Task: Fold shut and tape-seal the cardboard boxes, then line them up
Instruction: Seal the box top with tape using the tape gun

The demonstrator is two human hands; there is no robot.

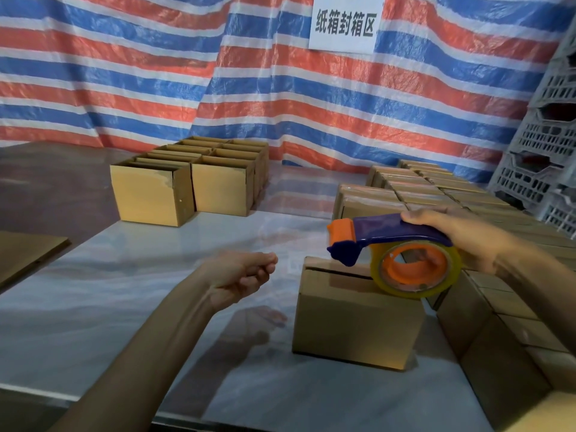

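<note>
Right now the R hand grips the top handle of a blue tape dispenser, fingers wrapped over the arm. Its orange roller end points left, and the clear tape roll on an orange core hangs below. The dispenser sits over the rear right part of the single cardboard box at table centre. Can't tell whether the roll touches the box top or hangs just above it. Box flaps are folded down w/ a dark seam gap along the top near the back edge.

L hand is in the air left of that box, apart from it, palm turned up, fingers loosely curled, holding nothing.

Box stands on a glossy pale table. Just beside it on the right runs a block of closed boxes, packed tight in rows and reaching back to more taped ones. At back left, well apart, is a group of open-topped boxes in two rows. A flat cardboard sheet lies at the far left edge.

Behind it all hangs a red, white and blue striped tarp w/ a white paper sign in Chinese characters. Grey plastic crates are stacked at the right.
</note>
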